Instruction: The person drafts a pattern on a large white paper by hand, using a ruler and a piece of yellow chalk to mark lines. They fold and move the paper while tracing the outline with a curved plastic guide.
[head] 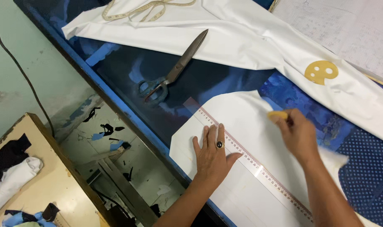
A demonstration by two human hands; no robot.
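Note:
My left hand [212, 153], with a dark-stoned ring, lies flat with fingers spread on a clear plastic ruler [259, 168]. The ruler runs diagonally across a white cut piece of fabric [246, 122] on the blue table. My right hand [299, 134] pinches a small yellow piece of tailor's chalk [277, 114] just right of the ruler, over the same white piece. The chalk's tip is blurred.
Large metal scissors [174, 71] lie on the blue table [115, 96] above the white piece. A bigger white cloth [250, 38] with a yellow disc [321, 72] and a measuring tape [136, 10] lies beyond. A paper sheet [347, 29] sits top right. Dotted blue fabric [368, 176] lies right. A wooden surface [44, 185] stands at left.

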